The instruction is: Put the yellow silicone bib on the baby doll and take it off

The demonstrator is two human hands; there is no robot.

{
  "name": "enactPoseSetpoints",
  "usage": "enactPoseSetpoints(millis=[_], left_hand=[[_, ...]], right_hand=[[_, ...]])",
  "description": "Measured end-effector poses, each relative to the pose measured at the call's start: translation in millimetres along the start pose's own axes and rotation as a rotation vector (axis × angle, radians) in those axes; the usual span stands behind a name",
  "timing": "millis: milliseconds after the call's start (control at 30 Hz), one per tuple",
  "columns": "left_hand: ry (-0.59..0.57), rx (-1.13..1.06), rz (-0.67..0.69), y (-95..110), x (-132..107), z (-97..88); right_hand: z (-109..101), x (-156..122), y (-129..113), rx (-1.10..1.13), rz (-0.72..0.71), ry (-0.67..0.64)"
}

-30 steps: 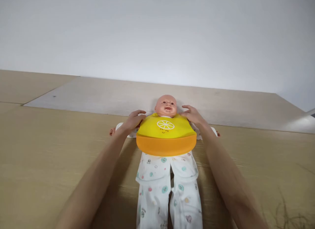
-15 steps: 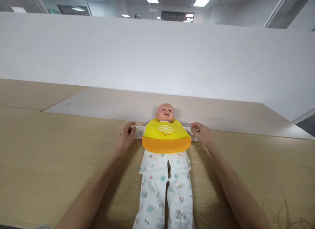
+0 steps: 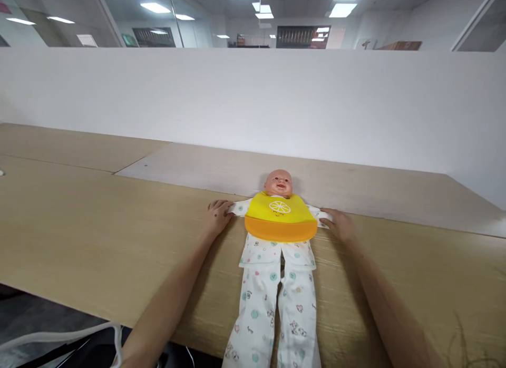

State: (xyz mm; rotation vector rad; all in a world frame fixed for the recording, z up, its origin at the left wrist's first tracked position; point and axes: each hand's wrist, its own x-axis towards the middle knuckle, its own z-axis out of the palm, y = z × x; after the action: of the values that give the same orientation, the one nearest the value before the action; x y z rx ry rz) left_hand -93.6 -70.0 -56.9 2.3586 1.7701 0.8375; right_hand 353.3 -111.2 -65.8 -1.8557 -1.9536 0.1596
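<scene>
A baby doll (image 3: 278,183) lies on its back, face up, head toward the wall. Over its chest is a yellow bib (image 3: 259,207) with a citrus slice print and an orange catch pocket (image 3: 280,231). The doll wears a white printed top and matching trousers (image 3: 256,304). Its arms stretch out to both sides. My left hand (image 3: 218,216) is closed at the cuff of the left-side sleeve (image 3: 240,207). On the other side, my right hand (image 3: 340,225) has its fingers around the end of the right-side sleeve (image 3: 318,215).
The doll rests on a wooden table (image 3: 98,225) with a paler panel (image 3: 375,189) toward the back. A white wall (image 3: 237,104) with glass above it stands behind. At lower left, beyond the table's edge, are a white tube-like frame (image 3: 59,336) and dark items.
My view has tilted and shifted left, so more of the table's left front edge shows. Both hands have lowered onto the sleeve ends, which they now hold.
</scene>
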Motion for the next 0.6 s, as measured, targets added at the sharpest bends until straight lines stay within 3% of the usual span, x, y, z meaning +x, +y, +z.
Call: enactPoseSetpoints(millis=[167, 267, 367, 467, 600], left_hand=[[0.169, 0.065, 0.03, 13, -10, 3.0], [0.248, 0.067, 0.097, 25, -33, -1.4], [0.086, -0.006, 0.248, 45, -76, -16.6], [-0.094, -0.019, 0.449, 75, -125, -38.5], [-0.094, 0.002, 0.628, 116, -170, -60.5]], right_hand=[[3, -23, -22, -0.168, 0.016, 0.197], [2, -51, -38, -0.204, -0.057, 0.343], [-8, -91, -56, -0.162, -0.308, 0.369], [-29, -134, -84, -0.164, -0.61, 0.28], [-49, -173, -131, -0.163, -0.987, 0.181]])
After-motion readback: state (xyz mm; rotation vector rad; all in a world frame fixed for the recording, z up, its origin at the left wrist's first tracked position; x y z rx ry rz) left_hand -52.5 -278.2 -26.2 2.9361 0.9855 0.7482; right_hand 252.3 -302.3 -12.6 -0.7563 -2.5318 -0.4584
